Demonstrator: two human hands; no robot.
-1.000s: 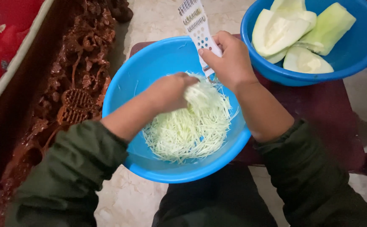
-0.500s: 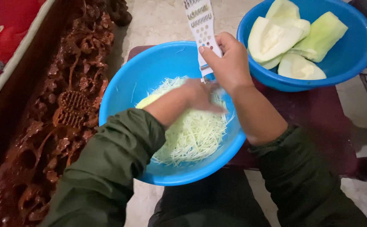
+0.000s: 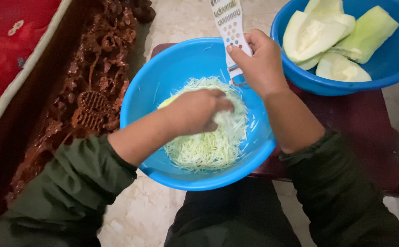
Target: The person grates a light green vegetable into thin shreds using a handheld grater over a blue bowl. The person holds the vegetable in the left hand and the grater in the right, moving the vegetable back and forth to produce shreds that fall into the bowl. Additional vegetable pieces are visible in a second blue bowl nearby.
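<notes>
Left hand (image 3: 197, 110) grips a pale green piece against the grater (image 3: 230, 27) clasped by right hand (image 3: 261, 61); shreds (image 3: 208, 146) heap the near bowl (image 3: 163, 82), four peeled chunks (image 3: 336, 41) remain ungrated.

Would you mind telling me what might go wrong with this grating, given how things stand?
1. The left hand works a pale green piece close to the grater; fingertips may get nicked.
2. The right hand grips the grater by its lower end, so it could slip.
3. The bowl overhangs the table and might tip.
</notes>
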